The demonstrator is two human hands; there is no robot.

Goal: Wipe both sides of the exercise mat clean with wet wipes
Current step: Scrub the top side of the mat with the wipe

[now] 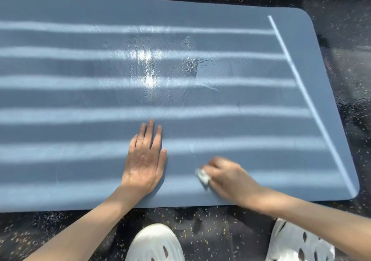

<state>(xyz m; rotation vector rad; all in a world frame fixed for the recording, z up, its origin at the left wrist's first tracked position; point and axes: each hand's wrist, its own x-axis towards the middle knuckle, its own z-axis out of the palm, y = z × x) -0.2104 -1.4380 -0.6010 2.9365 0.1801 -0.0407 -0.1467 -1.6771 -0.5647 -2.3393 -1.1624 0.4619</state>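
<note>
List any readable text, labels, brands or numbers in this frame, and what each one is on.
No readable text anywhere in this view.
exercise mat: no print, only bands of light, a wet patch and a pale line near its end.
wet wipe, gripped by the right hand: motion-blurred, no marking can be made out.
white shoes: no logo visible.
speckled floor: no signs.

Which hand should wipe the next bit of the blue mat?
Right. The right hand grips the wet wipe against the mat near its front edge; the left hand lies flat and empty, probably steadying the mat.
</note>
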